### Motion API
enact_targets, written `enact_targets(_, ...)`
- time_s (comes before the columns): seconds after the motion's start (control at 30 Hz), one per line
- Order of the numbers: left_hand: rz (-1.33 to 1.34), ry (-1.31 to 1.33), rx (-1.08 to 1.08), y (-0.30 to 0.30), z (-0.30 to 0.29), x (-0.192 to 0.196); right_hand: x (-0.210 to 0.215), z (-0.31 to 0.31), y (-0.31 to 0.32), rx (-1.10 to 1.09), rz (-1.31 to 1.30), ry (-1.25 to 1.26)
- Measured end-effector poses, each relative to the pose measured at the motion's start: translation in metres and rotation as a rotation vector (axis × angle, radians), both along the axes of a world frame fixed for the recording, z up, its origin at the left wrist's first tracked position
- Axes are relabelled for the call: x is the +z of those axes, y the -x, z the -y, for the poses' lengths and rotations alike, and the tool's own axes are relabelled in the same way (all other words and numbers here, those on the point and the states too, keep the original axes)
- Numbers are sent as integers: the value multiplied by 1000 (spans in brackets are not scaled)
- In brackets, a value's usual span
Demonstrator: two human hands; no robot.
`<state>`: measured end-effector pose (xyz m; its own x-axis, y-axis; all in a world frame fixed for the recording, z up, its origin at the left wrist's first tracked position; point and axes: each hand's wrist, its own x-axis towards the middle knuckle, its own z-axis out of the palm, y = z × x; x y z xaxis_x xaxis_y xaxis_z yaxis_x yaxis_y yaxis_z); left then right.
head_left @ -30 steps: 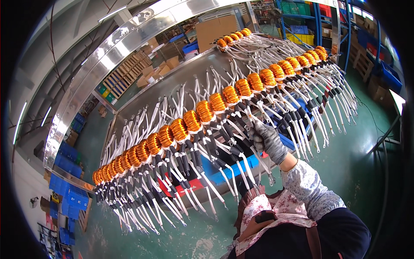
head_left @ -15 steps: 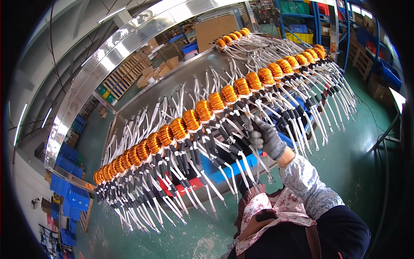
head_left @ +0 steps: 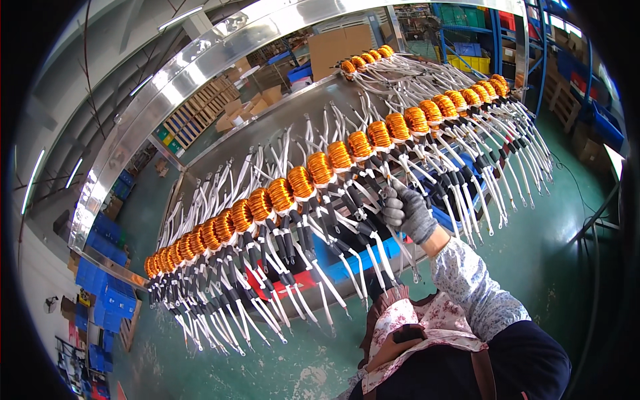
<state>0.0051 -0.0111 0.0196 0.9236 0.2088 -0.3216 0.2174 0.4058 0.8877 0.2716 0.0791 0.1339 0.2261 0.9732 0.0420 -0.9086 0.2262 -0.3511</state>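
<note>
My right hand, in a grey knit glove, is closed with curled fingers around a lead near the middle of a long row of copper-wound toroid coils. The held stretch of lead is mostly hidden by the glove. Just above the hand is a coil, apart from the fingers. White leads with black sleeves and metal lug ends hang from the coils toward me, over the table's front edge. Other white leads stand up behind the row. My left hand is not in view.
Beneath the hanging leads are a blue bin and a red bin. A shiny metal frame arches above the metal table. A second coil group lies at the back. Blue shelving stands at the far right.
The view has shifted slightly, so the coil row sits a little differently. My right hand stays closed at the same leads, with its wrist turned a little.
</note>
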Motion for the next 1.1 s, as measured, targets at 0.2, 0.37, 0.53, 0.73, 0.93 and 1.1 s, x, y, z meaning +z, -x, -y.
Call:
enact_targets(0.2,33,43,-7,0,3,-6,9,-9,6,-214,299,353)
enact_targets(0.37,51,71,-11,0,5,-10,-13,-12,-17,85,34,-14)
enact_targets(0.53,-14,69,5,3,4,-18,-6,-15,-15,61,56,79)
enact_targets(0.73,-23,2,-9,-2,5,1,0,-14,5,-482,593,253)
enact_targets(0.93,-45,76,-16,-1,-3,12,38,9,18,-805,1472,561)
enact_targets(1.1,-72,61,-70,-12,-8,9,33,12,2,-1103,1872,507)
